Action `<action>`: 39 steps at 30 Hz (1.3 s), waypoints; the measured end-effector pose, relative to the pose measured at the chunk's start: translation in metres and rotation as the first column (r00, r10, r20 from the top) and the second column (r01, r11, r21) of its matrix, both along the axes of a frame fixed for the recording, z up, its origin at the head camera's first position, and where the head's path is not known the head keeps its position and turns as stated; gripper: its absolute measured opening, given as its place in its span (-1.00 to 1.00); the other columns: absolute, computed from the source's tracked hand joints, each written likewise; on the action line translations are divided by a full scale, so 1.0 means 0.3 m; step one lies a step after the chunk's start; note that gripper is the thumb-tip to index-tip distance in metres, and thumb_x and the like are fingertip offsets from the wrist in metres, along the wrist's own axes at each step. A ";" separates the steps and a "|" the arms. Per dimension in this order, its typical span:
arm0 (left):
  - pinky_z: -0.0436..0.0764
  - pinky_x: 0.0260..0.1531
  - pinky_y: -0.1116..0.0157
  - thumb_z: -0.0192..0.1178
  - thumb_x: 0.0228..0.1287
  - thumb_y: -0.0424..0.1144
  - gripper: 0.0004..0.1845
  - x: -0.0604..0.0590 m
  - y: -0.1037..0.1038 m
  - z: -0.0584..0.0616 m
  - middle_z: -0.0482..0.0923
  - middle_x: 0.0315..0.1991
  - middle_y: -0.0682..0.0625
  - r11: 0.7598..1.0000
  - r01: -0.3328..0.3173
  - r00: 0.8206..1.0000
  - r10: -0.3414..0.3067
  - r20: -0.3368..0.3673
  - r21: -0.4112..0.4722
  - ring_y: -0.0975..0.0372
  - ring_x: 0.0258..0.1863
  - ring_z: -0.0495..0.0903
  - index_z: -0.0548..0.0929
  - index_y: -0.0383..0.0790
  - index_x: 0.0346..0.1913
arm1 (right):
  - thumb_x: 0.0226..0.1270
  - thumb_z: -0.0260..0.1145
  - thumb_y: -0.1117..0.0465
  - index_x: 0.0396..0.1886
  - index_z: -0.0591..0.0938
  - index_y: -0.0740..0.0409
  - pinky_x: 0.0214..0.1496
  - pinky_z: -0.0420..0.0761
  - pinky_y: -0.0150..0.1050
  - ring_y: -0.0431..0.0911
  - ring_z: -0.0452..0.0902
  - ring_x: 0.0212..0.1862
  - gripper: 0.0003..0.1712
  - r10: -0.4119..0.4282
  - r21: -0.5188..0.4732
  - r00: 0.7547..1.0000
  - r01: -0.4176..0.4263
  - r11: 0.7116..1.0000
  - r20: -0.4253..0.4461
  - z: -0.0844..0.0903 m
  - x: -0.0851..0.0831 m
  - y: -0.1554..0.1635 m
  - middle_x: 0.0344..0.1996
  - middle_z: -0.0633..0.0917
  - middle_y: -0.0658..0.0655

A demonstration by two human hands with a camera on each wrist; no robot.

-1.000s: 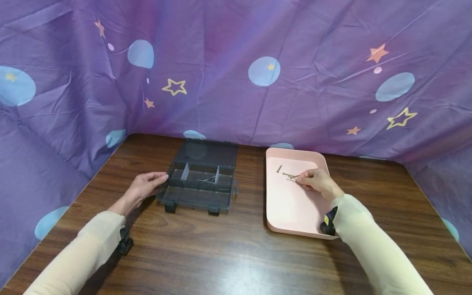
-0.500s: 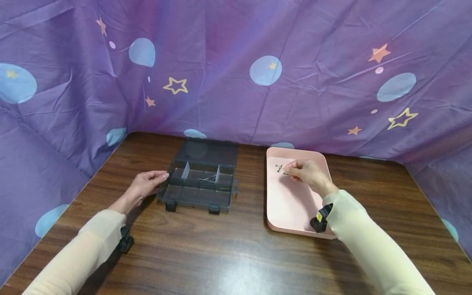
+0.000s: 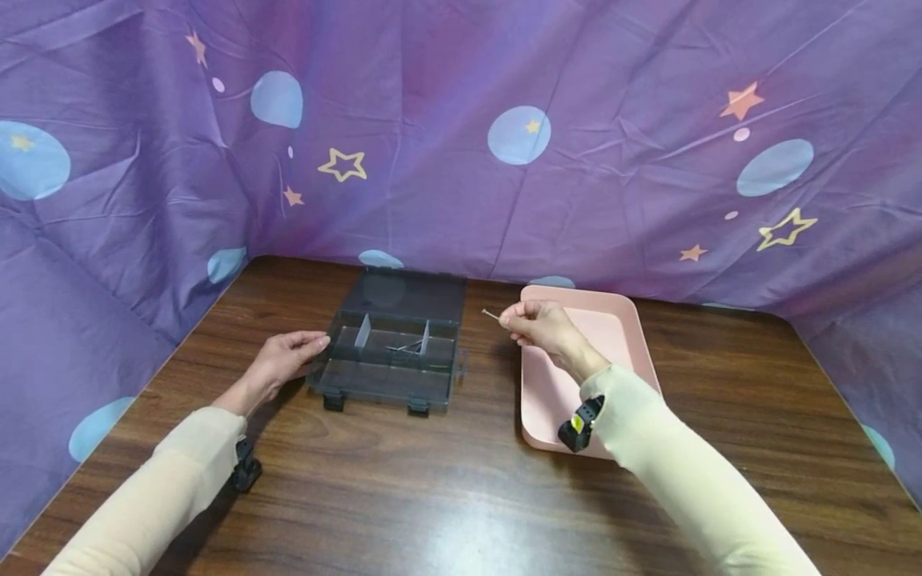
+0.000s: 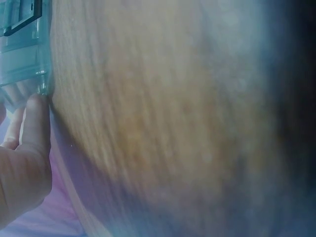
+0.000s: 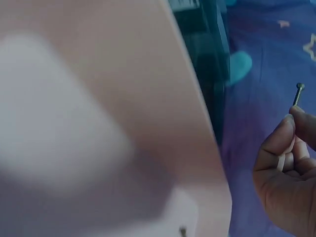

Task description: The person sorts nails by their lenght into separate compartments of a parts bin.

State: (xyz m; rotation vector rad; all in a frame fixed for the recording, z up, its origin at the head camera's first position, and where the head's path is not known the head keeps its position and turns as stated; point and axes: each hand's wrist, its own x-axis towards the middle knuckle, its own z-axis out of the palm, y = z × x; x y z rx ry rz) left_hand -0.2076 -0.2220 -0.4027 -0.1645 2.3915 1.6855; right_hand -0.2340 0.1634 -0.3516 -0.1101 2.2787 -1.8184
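My right hand [image 3: 543, 328] pinches a small brass-coloured screw [image 3: 491, 314] between thumb and fingertips, above the left rim of the pink tray [image 3: 529, 424]. The screw [image 5: 298, 93] points head outward in the right wrist view. A second, blurred screw [image 5: 183, 231] shows in the tray at that view's bottom edge. My left hand [image 3: 284, 360] rests at the left wall of a dark see-through compartment box [image 3: 382, 392], its thumb [image 4: 37, 118] at the box's corner. Several thin screws [image 3: 406, 347] lie in the box's middle back compartment.
The box's lid [image 3: 410, 296] is folded back flat toward the curtain. Pale dividers [image 3: 425, 339] stand in its back row, and two latches [image 3: 418, 408] hang at the front. A purple patterned curtain [image 3: 446, 160] surrounds the back of the wooden table [image 3: 374, 496].
My right hand has picked a screw out of the group in the tray, lifted it and carried it left past the tray's rim. The left hand has stayed at the box.
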 end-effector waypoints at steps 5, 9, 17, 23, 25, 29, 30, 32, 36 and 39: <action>0.58 0.05 0.27 0.20 0.25 0.05 -0.38 0.001 -0.011 -0.004 0.53 0.12 -0.19 0.999 0.004 1.000 -0.003 -0.024 0.041 0.24 0.02 0.50 0.49 -0.39 0.18 | 0.26 0.23 0.40 -0.38 0.59 0.30 -0.54 0.50 -0.55 -0.32 0.41 -0.60 -0.95 -0.006 0.019 1.000 0.006 1.000 0.013 -0.003 0.006 -0.088 -0.63 0.55 -0.12; 0.58 0.05 0.28 0.17 0.29 0.03 -0.39 -0.004 -0.009 -0.006 0.51 0.15 -0.21 1.000 -0.004 1.000 0.005 -0.020 0.029 0.24 0.03 0.50 0.47 -0.40 0.20 | 0.25 0.26 0.40 -0.34 0.60 0.39 -0.56 0.50 -0.54 -0.30 0.40 -0.60 -0.92 -0.011 0.030 1.000 0.011 0.999 0.026 -0.016 0.006 -0.141 -0.66 0.55 -0.13; 0.54 0.09 0.31 0.05 0.39 -0.06 -0.44 -0.006 0.003 0.004 0.38 0.25 -0.26 1.000 -0.006 1.000 0.007 0.015 -0.021 0.26 0.07 0.45 0.37 -0.41 0.28 | 0.23 0.27 0.40 -0.26 0.61 0.48 -0.61 0.49 -0.54 -0.30 0.40 -0.64 -0.84 -0.029 0.061 0.997 0.024 0.998 0.077 -0.052 0.007 -0.208 -0.66 0.58 -0.09; 0.54 0.09 0.31 0.06 0.39 -0.07 -0.43 -0.013 0.000 -0.006 0.37 0.26 -0.27 1.000 -0.007 1.000 0.008 0.018 -0.014 0.24 0.09 0.45 0.37 -0.42 0.28 | 0.22 0.29 0.39 -0.28 0.63 0.45 -0.63 0.48 -0.54 -0.30 0.39 -0.64 -0.85 -0.029 0.098 0.995 0.020 0.995 0.096 -0.071 0.013 -0.229 -0.67 0.57 -0.06; 0.55 0.07 0.33 0.06 0.39 -0.07 -0.43 -0.011 0.000 -0.005 0.38 0.25 -0.26 1.000 -0.003 1.000 0.004 0.016 -0.013 0.27 0.06 0.46 0.36 -0.43 0.28 | 0.21 0.30 0.39 -0.28 0.63 0.45 -0.64 0.46 -0.55 -0.30 0.38 -0.65 -0.85 -0.031 0.105 0.994 0.020 0.994 0.100 -0.076 0.014 -0.234 -0.68 0.56 -0.06; 0.57 0.03 0.38 0.06 0.39 -0.07 -0.43 -0.009 -0.002 -0.004 0.38 0.25 -0.26 1.000 0.001 1.000 -0.001 0.015 -0.009 0.35 -0.01 0.48 0.37 -0.43 0.28 | 0.20 0.31 0.39 -0.29 0.63 0.46 -0.67 0.44 -0.55 -0.31 0.37 -0.67 -0.85 -0.035 0.108 0.994 0.024 0.994 0.101 -0.083 0.013 -0.241 -0.72 0.54 -0.08; 0.57 0.03 0.38 0.07 0.39 -0.08 -0.44 -0.008 -0.003 -0.005 0.39 0.24 -0.25 1.000 0.002 1.000 -0.002 0.011 -0.002 0.38 -0.03 0.48 0.37 -0.44 0.27 | 0.19 0.31 0.40 -0.29 0.63 0.46 -0.67 0.43 -0.55 -0.31 0.36 -0.67 -0.85 -0.037 0.109 0.994 0.026 0.994 0.103 -0.085 0.013 -0.242 -0.73 0.53 -0.10; 0.57 0.04 0.37 0.08 0.38 -0.09 -0.44 -0.009 -0.003 -0.008 0.41 0.23 -0.24 1.000 0.000 1.000 0.000 0.006 0.012 0.42 -0.06 0.48 0.37 -0.46 0.27 | 0.19 0.31 0.40 -0.29 0.63 0.47 -0.68 0.43 -0.55 -0.32 0.36 -0.68 -0.84 -0.040 0.108 0.994 0.029 0.994 0.105 -0.086 0.014 -0.243 -0.73 0.53 -0.10; 0.55 0.08 0.33 0.09 0.37 -0.10 -0.44 -0.007 -0.002 -0.008 0.44 0.20 -0.20 1.000 0.001 1.000 0.000 -0.005 0.030 0.45 -0.09 0.49 0.38 -0.47 0.26 | 0.18 0.32 0.40 -0.28 0.64 0.47 -0.69 0.41 -0.54 -0.32 0.35 -0.69 -0.83 -0.046 0.120 0.993 0.034 0.992 0.104 -0.090 0.014 -0.245 -0.72 0.55 -0.12; 0.53 0.11 0.29 0.09 0.37 -0.09 -0.43 -0.008 -0.001 -0.007 0.41 0.23 -0.24 1.000 0.007 1.000 -0.007 -0.003 0.024 0.36 -0.01 0.49 0.38 -0.46 0.26 | 0.17 0.34 0.39 -0.30 0.66 0.45 -0.69 0.40 -0.54 -0.31 0.36 -0.69 -0.84 -0.049 0.144 0.995 0.036 0.989 0.091 -0.094 0.014 -0.245 -0.70 0.57 -0.12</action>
